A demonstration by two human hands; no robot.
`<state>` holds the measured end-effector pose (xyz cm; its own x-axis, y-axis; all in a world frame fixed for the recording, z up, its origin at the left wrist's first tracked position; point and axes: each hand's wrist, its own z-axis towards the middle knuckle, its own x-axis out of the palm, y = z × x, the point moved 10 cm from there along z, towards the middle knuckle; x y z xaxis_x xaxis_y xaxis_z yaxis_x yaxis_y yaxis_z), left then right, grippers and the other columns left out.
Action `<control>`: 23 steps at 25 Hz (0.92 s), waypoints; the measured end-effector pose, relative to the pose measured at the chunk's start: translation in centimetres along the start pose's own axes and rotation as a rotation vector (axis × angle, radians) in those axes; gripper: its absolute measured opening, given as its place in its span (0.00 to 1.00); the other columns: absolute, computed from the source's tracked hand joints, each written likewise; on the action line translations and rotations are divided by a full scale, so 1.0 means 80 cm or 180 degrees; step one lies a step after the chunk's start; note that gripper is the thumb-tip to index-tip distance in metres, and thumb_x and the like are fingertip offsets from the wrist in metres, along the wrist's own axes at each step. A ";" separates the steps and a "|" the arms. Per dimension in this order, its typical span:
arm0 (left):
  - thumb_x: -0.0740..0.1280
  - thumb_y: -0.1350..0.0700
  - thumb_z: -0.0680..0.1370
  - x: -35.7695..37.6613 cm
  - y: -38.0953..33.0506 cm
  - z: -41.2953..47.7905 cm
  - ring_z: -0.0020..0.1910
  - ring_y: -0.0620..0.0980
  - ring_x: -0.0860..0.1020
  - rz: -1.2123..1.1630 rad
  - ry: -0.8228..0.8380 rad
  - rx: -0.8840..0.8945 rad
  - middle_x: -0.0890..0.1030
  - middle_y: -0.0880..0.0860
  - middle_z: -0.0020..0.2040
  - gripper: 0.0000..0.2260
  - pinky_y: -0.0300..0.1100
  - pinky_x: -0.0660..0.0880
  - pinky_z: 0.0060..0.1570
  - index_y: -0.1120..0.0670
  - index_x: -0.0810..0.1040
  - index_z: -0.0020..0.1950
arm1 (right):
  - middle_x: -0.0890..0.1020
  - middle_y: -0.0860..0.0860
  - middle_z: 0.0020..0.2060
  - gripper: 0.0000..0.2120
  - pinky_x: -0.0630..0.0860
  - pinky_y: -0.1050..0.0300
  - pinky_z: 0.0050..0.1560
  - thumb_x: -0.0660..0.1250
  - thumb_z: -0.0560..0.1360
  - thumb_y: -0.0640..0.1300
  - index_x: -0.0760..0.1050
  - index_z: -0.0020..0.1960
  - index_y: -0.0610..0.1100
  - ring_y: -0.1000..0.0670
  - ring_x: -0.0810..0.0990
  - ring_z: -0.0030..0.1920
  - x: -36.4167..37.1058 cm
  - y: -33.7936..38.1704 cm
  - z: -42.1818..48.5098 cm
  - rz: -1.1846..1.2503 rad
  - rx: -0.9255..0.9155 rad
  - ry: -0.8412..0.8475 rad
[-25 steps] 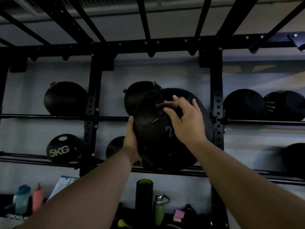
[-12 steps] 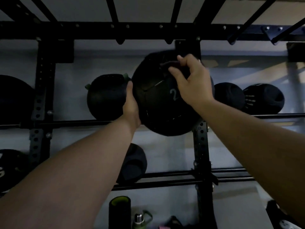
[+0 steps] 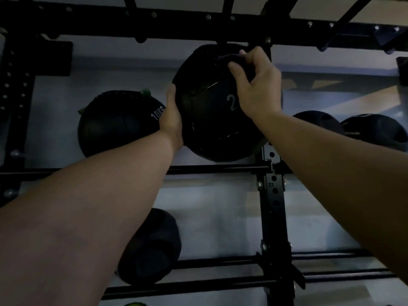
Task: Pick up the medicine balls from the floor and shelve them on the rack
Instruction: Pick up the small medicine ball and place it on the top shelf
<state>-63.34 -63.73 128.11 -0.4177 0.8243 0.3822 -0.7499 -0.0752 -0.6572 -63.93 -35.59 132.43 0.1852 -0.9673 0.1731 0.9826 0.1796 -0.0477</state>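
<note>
I hold a large black medicine ball (image 3: pixel 212 120), marked with a pale "2", high in front of the black wall rack (image 3: pixel 273 191). My left hand (image 3: pixel 172 115) presses flat against its left side. My right hand (image 3: pixel 256 82) pinches the strap handle at the ball's top right. The ball hangs above the upper shelf rails (image 3: pixel 212 168), just under the top crossbeam (image 3: pixel 198 25), and covers part of the rack's upright post.
A black 10KG ball (image 3: pixel 117 124) with green tabs sits on the upper rails just left of the held ball. Two dark balls (image 3: pixel 318 122) (image 3: pixel 379 131) rest to the right of the post. Another ball (image 3: pixel 154 248) sits on the lower rails.
Both hands have lifted the ball from about lower-shelf height up toward the top beam. My view has tilted upward, so the bottles and floor items have dropped out of sight.
</note>
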 end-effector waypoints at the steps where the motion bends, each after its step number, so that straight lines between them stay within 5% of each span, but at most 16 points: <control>1: 0.75 0.21 0.62 -0.001 0.008 0.017 0.68 0.61 0.87 0.0049 -0.0026 0.0068 0.89 0.59 0.69 0.49 0.59 0.82 0.73 0.50 0.86 0.74 | 0.84 0.52 0.52 0.07 0.80 0.40 0.58 0.68 0.82 0.52 0.75 0.51 0.49 0.46 0.82 0.57 0.008 -0.025 0.002 0.0117 -0.0042 0.0002; 4: 0.76 0.16 0.55 -0.020 0.049 0.075 0.68 0.61 0.87 0.0249 -0.0276 0.0191 0.89 0.57 0.68 0.55 0.58 0.81 0.73 0.48 0.86 0.74 | 0.82 0.52 0.53 0.03 0.79 0.43 0.61 0.69 0.82 0.49 0.74 0.52 0.54 0.47 0.81 0.57 0.029 -0.107 -0.002 0.0363 -0.0047 0.0003; 8: 0.75 0.13 0.49 -0.064 0.121 0.137 0.70 0.61 0.85 0.0620 -0.0800 0.0318 0.89 0.52 0.69 0.58 0.62 0.80 0.73 0.40 0.85 0.74 | 0.82 0.50 0.56 0.05 0.78 0.45 0.64 0.68 0.84 0.47 0.78 0.58 0.47 0.47 0.80 0.60 0.064 -0.219 -0.013 0.0574 0.0206 0.0173; 11: 0.70 0.13 0.61 -0.030 0.125 0.123 0.74 0.60 0.81 0.1402 -0.0811 0.0635 0.82 0.53 0.77 0.57 0.63 0.77 0.76 0.42 0.73 0.85 | 0.82 0.44 0.52 0.11 0.79 0.44 0.57 0.66 0.85 0.51 0.72 0.58 0.43 0.43 0.81 0.56 0.080 -0.274 0.008 0.0497 0.0372 0.0305; 13: 0.64 0.19 0.75 0.003 0.129 0.119 0.80 0.61 0.75 0.1958 -0.0872 0.0588 0.74 0.55 0.84 0.51 0.61 0.73 0.80 0.48 0.62 0.90 | 0.80 0.40 0.62 0.22 0.75 0.38 0.64 0.62 0.84 0.59 0.71 0.67 0.43 0.37 0.77 0.64 0.085 -0.317 0.017 -0.0305 0.0528 0.0523; 15: 0.56 0.21 0.80 0.005 0.143 0.123 0.81 0.63 0.74 0.2396 -0.1159 0.0238 0.72 0.57 0.85 0.47 0.60 0.76 0.76 0.51 0.61 0.90 | 0.70 0.40 0.76 0.29 0.63 0.34 0.73 0.52 0.86 0.64 0.64 0.79 0.47 0.34 0.65 0.76 0.094 -0.364 -0.005 -0.1256 0.0857 0.0972; 18: 0.50 0.16 0.75 -0.010 0.181 0.126 0.76 0.64 0.79 0.2502 -0.1244 -0.0119 0.77 0.55 0.82 0.51 0.58 0.83 0.61 0.46 0.66 0.89 | 0.50 0.46 0.86 0.30 0.52 0.32 0.79 0.45 0.87 0.63 0.48 0.86 0.54 0.37 0.49 0.84 0.126 -0.394 -0.072 -0.1133 0.0935 0.1634; 20: 0.48 0.12 0.66 -0.025 0.189 0.131 0.79 0.63 0.77 0.2599 -0.1287 0.0077 0.75 0.55 0.84 0.57 0.63 0.77 0.75 0.39 0.63 0.89 | 0.44 0.48 0.86 0.30 0.48 0.33 0.81 0.44 0.87 0.62 0.44 0.86 0.55 0.39 0.43 0.85 0.135 -0.391 -0.087 -0.0963 0.0855 0.1556; 23: 0.49 0.18 0.77 -0.025 0.190 0.124 0.82 0.62 0.73 0.2661 -0.1279 0.0110 0.73 0.54 0.86 0.46 0.63 0.70 0.82 0.40 0.63 0.90 | 0.44 0.48 0.86 0.30 0.48 0.33 0.81 0.43 0.87 0.62 0.43 0.86 0.54 0.40 0.42 0.85 0.136 -0.390 -0.085 -0.1134 0.0850 0.1496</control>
<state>-79.02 -72.08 123.82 -0.9711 0.2388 -0.0065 -0.1370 -0.5793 -0.8035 -92.66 -52.96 129.13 -0.1197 -0.9402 -0.3188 0.9638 -0.1872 0.1901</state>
